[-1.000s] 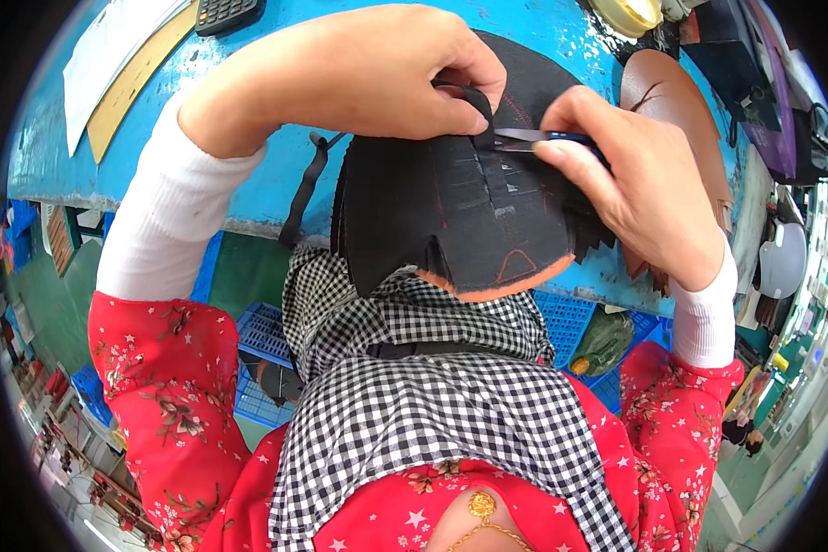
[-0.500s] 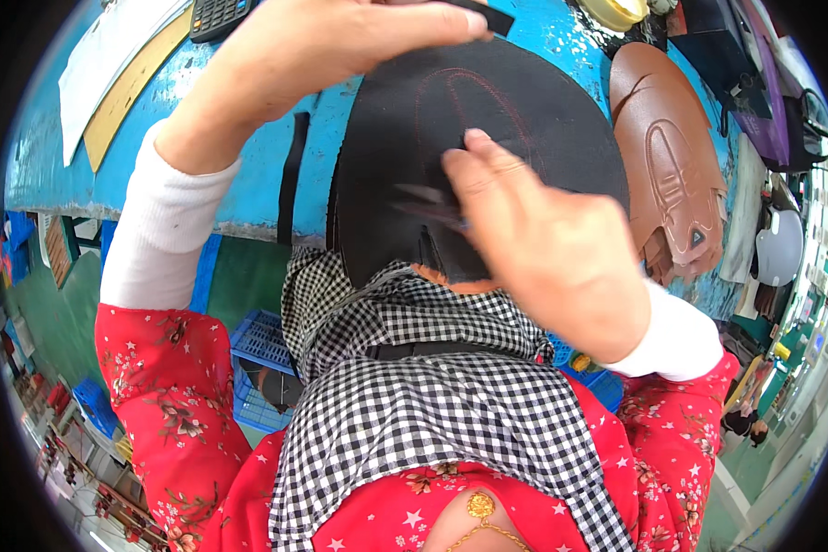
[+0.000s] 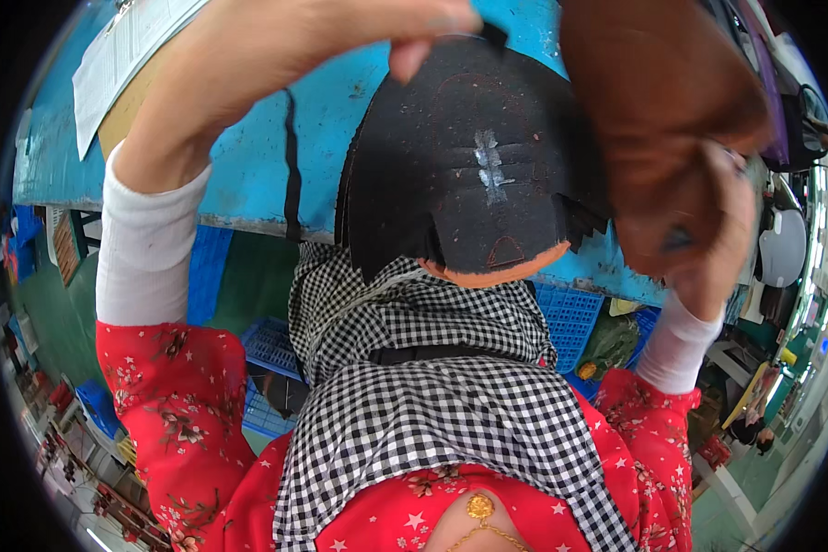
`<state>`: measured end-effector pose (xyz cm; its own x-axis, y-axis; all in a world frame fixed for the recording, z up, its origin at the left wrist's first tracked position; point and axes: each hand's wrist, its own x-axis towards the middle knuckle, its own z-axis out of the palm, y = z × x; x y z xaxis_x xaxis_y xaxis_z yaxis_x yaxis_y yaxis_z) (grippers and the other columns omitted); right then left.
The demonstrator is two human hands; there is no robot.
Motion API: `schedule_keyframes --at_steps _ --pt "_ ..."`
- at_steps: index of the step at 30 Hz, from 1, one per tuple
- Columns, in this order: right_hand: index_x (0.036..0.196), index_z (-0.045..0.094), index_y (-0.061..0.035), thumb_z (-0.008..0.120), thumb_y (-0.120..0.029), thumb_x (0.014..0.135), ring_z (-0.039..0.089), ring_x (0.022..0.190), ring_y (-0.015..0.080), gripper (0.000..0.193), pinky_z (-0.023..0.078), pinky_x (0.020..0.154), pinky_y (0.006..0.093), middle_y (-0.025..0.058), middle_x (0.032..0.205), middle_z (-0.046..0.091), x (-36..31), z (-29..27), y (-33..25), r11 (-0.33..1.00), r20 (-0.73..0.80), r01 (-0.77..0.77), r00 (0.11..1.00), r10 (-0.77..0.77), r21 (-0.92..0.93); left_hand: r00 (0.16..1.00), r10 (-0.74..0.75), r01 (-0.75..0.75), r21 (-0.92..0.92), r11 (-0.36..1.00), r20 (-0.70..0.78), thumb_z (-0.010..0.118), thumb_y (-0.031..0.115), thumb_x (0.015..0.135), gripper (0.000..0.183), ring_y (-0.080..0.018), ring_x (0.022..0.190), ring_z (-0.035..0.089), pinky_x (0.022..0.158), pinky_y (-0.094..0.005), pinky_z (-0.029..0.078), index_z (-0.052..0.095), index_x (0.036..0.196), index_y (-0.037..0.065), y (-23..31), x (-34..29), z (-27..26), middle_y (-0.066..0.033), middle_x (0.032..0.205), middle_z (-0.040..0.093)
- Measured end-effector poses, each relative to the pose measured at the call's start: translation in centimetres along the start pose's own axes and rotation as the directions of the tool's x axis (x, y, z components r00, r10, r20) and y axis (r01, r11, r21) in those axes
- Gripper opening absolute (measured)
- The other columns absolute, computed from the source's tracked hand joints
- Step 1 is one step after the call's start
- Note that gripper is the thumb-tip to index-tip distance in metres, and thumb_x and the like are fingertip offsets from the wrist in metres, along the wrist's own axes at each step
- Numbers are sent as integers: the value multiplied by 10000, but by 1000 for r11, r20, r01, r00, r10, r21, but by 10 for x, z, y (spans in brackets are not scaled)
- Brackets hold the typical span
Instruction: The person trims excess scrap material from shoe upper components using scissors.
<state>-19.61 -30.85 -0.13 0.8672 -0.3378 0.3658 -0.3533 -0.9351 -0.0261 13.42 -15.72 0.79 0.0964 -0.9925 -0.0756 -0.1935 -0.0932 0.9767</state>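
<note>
A rounded black-backed leather piece [image 3: 396, 175] lies at the table's front edge, with an orange-brown lower rim and a whitish patch in its middle. Over its far left side reaches my left hand [image 3: 331, 41], partly cut off by the top of the picture. A short black strip [image 3: 494, 36] pokes out at its fingertips and appears pinched there. On the right, my right hand [image 3: 731, 216] grips the edge of a brown leather piece [image 3: 662, 101], tilted up and smeared by motion. Whether scissors are also in that hand is hidden by the blur.
The blue table [image 3: 248, 175] carries a narrow black strip [image 3: 293, 170] left of the black piece. White papers [image 3: 124, 60] lie at the far left. Blue plastic baskets [image 3: 566, 322] stand below the table edge. A white rounded object [image 3: 782, 248] sits at the right.
My right hand has gone from the black piece to the right and raised the brown leather piece that lay there. My left hand has shifted slightly left. The whitish patch is uncovered.
</note>
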Motion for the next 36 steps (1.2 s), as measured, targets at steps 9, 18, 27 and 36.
schedule_keyframes --at_steps 9,18,27,36 --pt "1259 498 -34 448 -189 1046 271 510 10 268 187 451 195 -24 856 500 -64 -52 78 94 173 -417 557 812 904 929 -17 -139 392 910 369 709 119 745 117 -173 666 632 659 -280 489 704 794 13 -4 17 46 -77 712 676" --pt "1059 574 -44 610 -64 911 594 658 144 154 451 559 270 54 834 596 3 -15 -22 743 305 -289 945 119 604 917 -51 -140 437 888 396 708 118 748 102 -180 623 600 617 -296 474 695 788 24 -5 22 50 -74 694 657" --pt "908 554 -84 681 -75 794 635 727 270 171 495 587 373 60 796 618 52 20 -46 850 339 170 864 -372 499 902 104 -312 464 829 419 729 133 745 131 -236 641 604 618 -323 479 678 799 25 -16 24 50 -115 717 647" --pt "919 580 -38 674 -53 808 642 752 325 147 490 627 359 123 805 627 52 26 -56 889 337 42 916 -217 457 951 -34 -161 587 794 307 729 159 780 190 -255 654 595 614 -336 464 668 876 7 -8 19 36 -124 724 617"
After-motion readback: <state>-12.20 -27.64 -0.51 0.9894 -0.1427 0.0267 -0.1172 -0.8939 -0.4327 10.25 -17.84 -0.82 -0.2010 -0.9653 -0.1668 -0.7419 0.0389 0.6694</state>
